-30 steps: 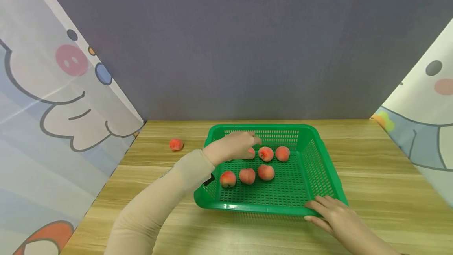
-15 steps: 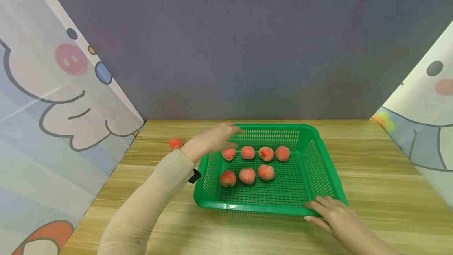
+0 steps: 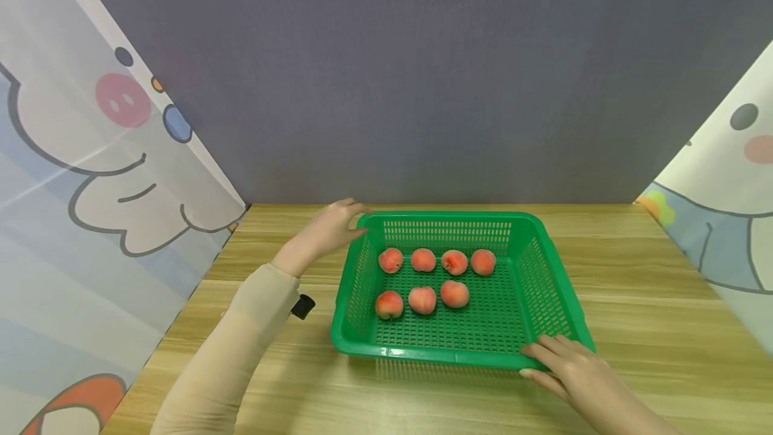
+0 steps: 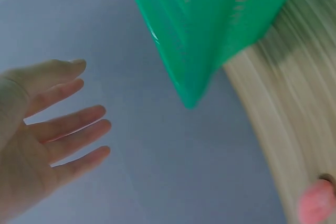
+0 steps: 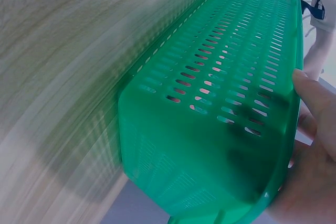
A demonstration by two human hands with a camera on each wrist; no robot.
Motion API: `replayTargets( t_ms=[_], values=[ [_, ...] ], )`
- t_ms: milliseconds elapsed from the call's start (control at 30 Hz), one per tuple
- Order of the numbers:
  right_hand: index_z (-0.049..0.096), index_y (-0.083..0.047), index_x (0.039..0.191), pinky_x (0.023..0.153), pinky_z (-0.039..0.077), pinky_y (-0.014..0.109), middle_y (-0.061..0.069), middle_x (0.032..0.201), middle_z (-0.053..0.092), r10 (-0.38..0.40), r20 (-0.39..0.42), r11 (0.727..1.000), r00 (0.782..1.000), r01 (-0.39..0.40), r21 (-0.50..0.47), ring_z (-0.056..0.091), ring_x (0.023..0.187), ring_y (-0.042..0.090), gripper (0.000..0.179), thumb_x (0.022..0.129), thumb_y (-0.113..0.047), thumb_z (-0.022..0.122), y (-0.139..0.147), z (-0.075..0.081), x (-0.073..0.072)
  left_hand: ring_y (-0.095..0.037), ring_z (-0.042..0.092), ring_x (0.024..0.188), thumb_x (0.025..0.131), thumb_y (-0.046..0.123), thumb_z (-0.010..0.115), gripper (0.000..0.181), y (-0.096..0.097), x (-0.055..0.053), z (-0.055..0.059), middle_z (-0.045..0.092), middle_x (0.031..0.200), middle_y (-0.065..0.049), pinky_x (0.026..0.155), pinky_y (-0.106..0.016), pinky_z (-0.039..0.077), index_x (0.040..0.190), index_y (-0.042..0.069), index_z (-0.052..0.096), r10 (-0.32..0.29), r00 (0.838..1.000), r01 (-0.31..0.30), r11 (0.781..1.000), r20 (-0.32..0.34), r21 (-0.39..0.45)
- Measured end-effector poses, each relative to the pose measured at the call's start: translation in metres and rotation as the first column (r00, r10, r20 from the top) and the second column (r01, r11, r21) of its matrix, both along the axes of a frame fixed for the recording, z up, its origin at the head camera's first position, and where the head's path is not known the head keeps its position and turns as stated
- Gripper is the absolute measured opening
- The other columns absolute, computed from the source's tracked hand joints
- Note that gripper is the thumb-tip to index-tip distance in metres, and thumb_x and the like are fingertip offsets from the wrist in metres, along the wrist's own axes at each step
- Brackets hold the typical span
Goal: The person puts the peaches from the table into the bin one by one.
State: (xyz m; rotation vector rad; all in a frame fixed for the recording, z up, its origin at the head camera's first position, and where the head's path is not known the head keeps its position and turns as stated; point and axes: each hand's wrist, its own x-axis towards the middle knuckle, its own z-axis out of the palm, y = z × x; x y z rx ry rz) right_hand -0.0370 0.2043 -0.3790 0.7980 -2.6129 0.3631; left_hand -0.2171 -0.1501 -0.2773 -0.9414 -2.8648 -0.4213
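A green perforated plastic basket (image 3: 417, 358) stands on the table with several peaches in two rows, among them a front-row peach (image 3: 422, 301) and a back-row peach (image 3: 483, 262). My left hand (image 3: 326, 230) is in the air beside the basket's back left corner. In the left wrist view its fingers (image 4: 79, 142) are spread and hold nothing. A lone peach (image 4: 317, 203) lies on the table outside the basket; in the head view my left hand and forearm hide it. My right hand (image 3: 570, 368) grips the rim at the front right corner, thumb outside and fingers inside.
The wood-grain table (image 3: 628, 274) extends on both sides of the basket. A grey upright panel (image 3: 447, 86) borders its back edge. Cartoon-printed sheets (image 3: 121, 207) hang along the sides. A black strap piece (image 3: 303, 306) sticks out from the left wrist.
My left hand has moved left from over the back-row peaches, out of the basket and past its left rim, uncovering that row and covering the lone peach. My right hand stays on the rim.
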Motion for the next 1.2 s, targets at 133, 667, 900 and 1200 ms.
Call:
replayTargets(
  t_ms=[133, 667, 900, 1200],
  values=[
    [0.064, -0.02, 0.089, 0.07, 0.048, 0.043, -0.007, 0.087, 0.06, -0.003, 0.0, 1.0, 1.0, 0.003, -0.004, 0.058, 0.079, 0.016, 0.023, 0.072, -0.035, 0.068, 0.0, 0.0, 0.001, -0.03, 0.053, 0.102, 0.08, 0.011, 0.065, 0.033, -0.015, -0.005, -0.007, 0.056, 0.108, -0.014, 0.084, -0.04, 0.043, 0.111, 0.003, 0.059, 0.063, 0.998, -0.062, 0.997, -0.013, 0.044],
    [0.063, -0.022, 0.091, 0.071, 0.047, 0.044, -0.009, 0.09, 0.058, -0.004, 0.022, 1.0, 1.0, 0.004, 0.003, 0.058, 0.081, 0.016, 0.022, 0.073, -0.034, 0.068, 0.0, 0.002, 0.002, -0.038, 0.047, 0.107, 0.084, 0.013, 0.06, 0.04, -0.065, -0.021, -0.037, 0.047, 0.118, -0.022, 0.088, -0.048, 0.039, 0.121, 0.002, 0.051, 0.244, 0.967, -0.25, 0.964, 0.079, 0.084],
    [0.063, -0.022, 0.09, 0.07, 0.047, 0.043, -0.01, 0.089, 0.058, 0.005, 0.011, 1.0, 1.0, -0.005, -0.003, 0.057, 0.08, 0.014, 0.021, 0.073, -0.034, 0.068, -0.001, 0.002, 0.002, -0.042, 0.045, 0.107, 0.084, 0.012, 0.06, 0.041, -0.08, -0.028, -0.053, 0.045, 0.119, -0.026, 0.088, -0.051, 0.038, 0.12, -0.003, 0.049, 0.278, 0.957, -0.286, 0.953, 0.086, 0.1],
    [0.063, -0.022, 0.089, 0.069, 0.048, 0.041, -0.014, 0.087, 0.055, 0.016, -0.014, 1.0, 1.0, -0.016, -0.014, 0.055, 0.078, 0.009, 0.021, 0.072, -0.032, 0.069, -0.002, 0.002, 0.002, -0.039, 0.052, 0.095, 0.083, 0.009, 0.06, 0.042, -0.093, -0.033, -0.076, 0.044, 0.117, -0.029, 0.082, -0.048, 0.042, 0.121, -0.005, 0.048, 0.313, 0.946, -0.32, 0.942, 0.082, 0.097]
  ],
)
